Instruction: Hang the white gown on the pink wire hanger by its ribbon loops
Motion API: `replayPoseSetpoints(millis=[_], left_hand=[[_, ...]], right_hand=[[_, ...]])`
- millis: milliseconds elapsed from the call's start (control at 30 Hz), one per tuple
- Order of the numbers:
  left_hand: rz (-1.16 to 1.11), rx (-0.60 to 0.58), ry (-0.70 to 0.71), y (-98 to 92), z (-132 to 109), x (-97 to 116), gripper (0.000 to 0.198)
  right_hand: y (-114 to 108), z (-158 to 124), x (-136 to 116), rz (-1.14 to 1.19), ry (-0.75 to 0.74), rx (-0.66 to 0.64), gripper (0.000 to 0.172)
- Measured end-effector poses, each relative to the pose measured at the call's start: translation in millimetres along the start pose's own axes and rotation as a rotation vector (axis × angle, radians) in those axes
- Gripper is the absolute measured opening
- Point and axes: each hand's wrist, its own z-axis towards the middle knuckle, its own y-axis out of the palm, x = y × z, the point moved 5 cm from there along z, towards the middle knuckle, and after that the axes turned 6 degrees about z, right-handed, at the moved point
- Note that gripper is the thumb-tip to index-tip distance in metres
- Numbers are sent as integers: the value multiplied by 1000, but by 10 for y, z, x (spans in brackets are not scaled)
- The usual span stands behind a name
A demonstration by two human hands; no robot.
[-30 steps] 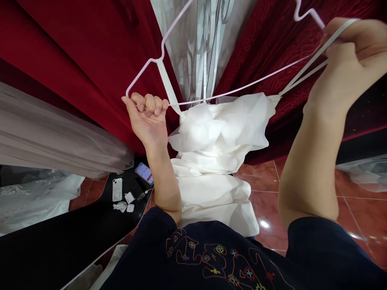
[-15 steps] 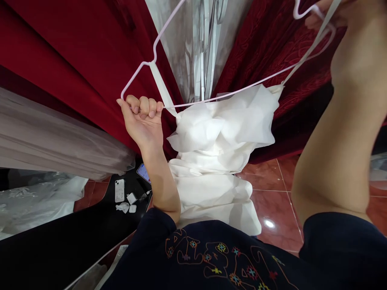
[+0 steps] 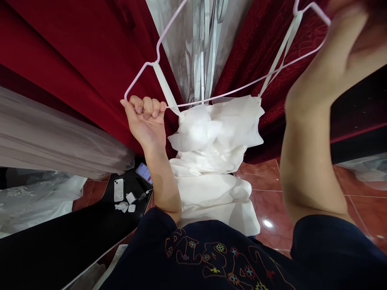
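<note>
A pale pink clothes hanger (image 3: 229, 93) stretches across the upper view, its top out of frame. My left hand (image 3: 148, 117) is closed around the hanger's lower left corner. From the hanger hangs a white dress (image 3: 211, 161) with a ruffled, sheer top. One thin strap (image 3: 163, 84) sits in the left notch and another strap (image 3: 279, 56) loops over the right notch. My right hand (image 3: 352, 38) is beside the hanger's right end, smeared by motion, so its fingers cannot be made out.
Red curtains (image 3: 75, 60) and sheer grey fabric (image 3: 54, 129) hang ahead and to the left. On a black surface (image 3: 75, 229) at lower left lie a phone with a lit screen (image 3: 144, 173), a white phone (image 3: 119, 190) and a charger (image 3: 131, 197). Reddish tiles (image 3: 266, 193) cover the floor.
The right strap, earlier pulled out to the right by my right hand, now rests in the hanger's right notch. My right forearm has swung left. My left hand keeps its hold.
</note>
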Motion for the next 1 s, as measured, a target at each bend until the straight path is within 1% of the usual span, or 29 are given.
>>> replayPoseSetpoints(millis=[33,67,100,133,167,200,233,300,367,467,567,700,767,833,900,1000], left_hand=[[-54,-19,0,11,-3,-7,48],[-94,-30,3,16,-4,-14,47],[-116,-32,10,14,-6,-20,46],[-124,-28,17,7,-8,-26,46],[-121,-23,22,-1,-11,-32,45],[-115,-24,23,-6,-16,-38,45],[-108,-30,20,-8,-22,-43,45],[-90,-46,6,-4,-36,-46,45],[-59,-55,2,0,-52,-35,46],[17,-28,11,-26,-76,-24,46],[115,-18,-11,-73,-112,-83,40],[282,-107,-75,-73,-209,-222,27],[448,-144,-71,-46,-267,-233,26],[645,-194,-45,5,-319,-191,25],[767,-264,-31,67,-361,-118,23],[770,-351,-63,143,-388,15,25]], right_hand=[[95,-114,-95,-76,-80,-32,28],[244,-233,-129,-141,-103,-158,27],[405,-359,-111,-205,-99,-310,28],[537,-482,-53,-256,-77,-425,31],[642,-594,26,-309,-56,-511,35],[699,-678,110,-374,-42,-523,40],[728,-740,183,-427,-40,-502,43],[726,-805,273,-475,-55,-412,48],[704,-816,298,-464,-66,-353,47],[707,-788,290,-443,-54,-342,46],[757,-793,269,-436,-57,-351,45],[823,-849,251,-421,-58,-357,43],[842,-867,252,-407,-41,-363,43],[853,-868,258,-407,-23,-366,43],[857,-853,265,-420,-16,-367,43],[836,-798,275,-417,-16,-372,42]])
